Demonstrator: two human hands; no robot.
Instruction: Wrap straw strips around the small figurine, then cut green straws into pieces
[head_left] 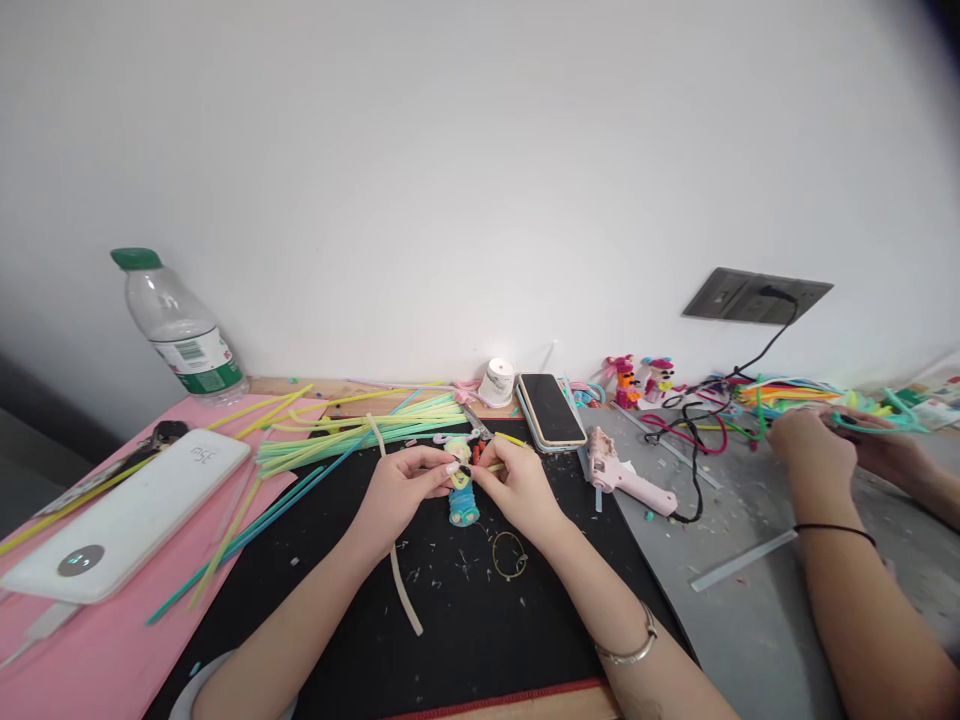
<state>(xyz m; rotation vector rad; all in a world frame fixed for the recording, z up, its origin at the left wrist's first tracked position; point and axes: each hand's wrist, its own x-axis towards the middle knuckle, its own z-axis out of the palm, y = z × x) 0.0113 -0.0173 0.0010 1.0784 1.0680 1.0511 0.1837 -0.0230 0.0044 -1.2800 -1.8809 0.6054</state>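
Between my hands, above the black mat [337, 620], is a small pipe-cleaner doll [463, 503] with a blue lower body and a pale yellow upper part. My left hand [405, 490] pinches it from the left with thumb and forefinger. From the other side my right hand [525, 485] closes its fingertips on the doll, by a small black piece. Part of the doll is hidden by my fingers. A cream pipe cleaner [401, 580] lies beside my left wrist, and a thin ring of wire [510, 556] lies near my right wrist.
Green and yellow pipe cleaners [360, 440] lie behind my left hand. A phone [553, 412], a pink glue gun [630, 482] and a white cup [496, 383] stand or lie right of centre. Left are a power bank [142, 515] and a bottle [184, 335]. A co-worker's hands [814, 455] work at right.
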